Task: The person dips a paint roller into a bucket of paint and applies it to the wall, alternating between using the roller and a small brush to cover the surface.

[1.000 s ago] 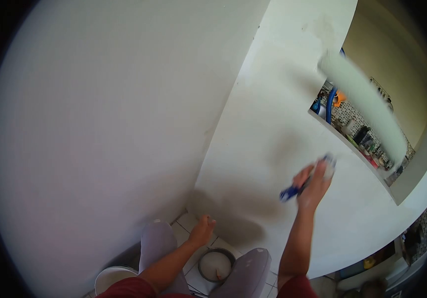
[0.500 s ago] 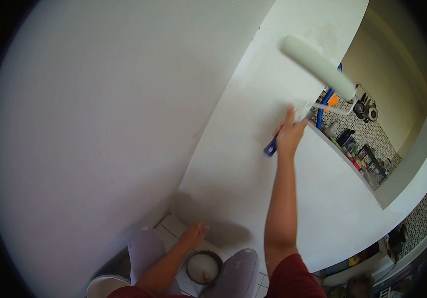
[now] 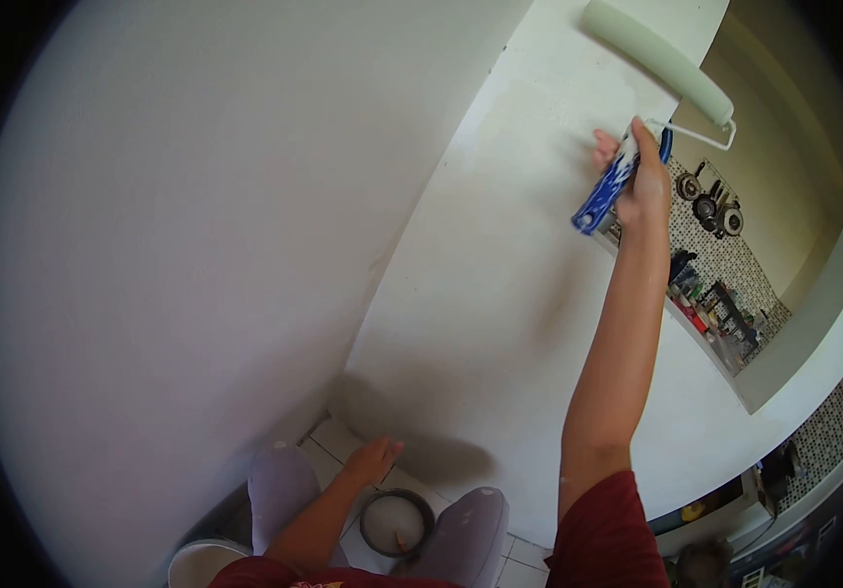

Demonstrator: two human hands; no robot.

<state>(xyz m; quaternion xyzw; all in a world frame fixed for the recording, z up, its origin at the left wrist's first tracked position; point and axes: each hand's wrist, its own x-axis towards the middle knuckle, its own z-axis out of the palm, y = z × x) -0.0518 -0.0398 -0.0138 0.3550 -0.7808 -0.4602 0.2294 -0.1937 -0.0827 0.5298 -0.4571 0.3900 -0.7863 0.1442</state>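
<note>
My right hand (image 3: 649, 186) is wrapped around the blue, paint-smeared handle of a paint roller (image 3: 659, 61), raised high in front of me. Its long pale green sleeve lies slanted over the upper part of the white wall (image 3: 480, 284), near the edge of the opening. A bent white wire frame joins sleeve and handle. My left hand (image 3: 372, 461) hangs low above my knees, holding nothing, its fingers loosely apart. Just below it stands a round pot (image 3: 394, 493) of whitish liquid with a small brownish stick in it.
A white bucket (image 3: 208, 563) stands at the lower left, beside my leg. Left of the wall corner runs a grey-white wall (image 3: 176, 255). Through the opening at right, hanging pans (image 3: 706, 208) and a dish rack (image 3: 730, 312) show against mosaic tiles. White floor tiles (image 3: 515, 563) lie below.
My right hand has carried the paint roller up and to the right along the wall. My left hand has shifted slightly left and stays low near the pot.
</note>
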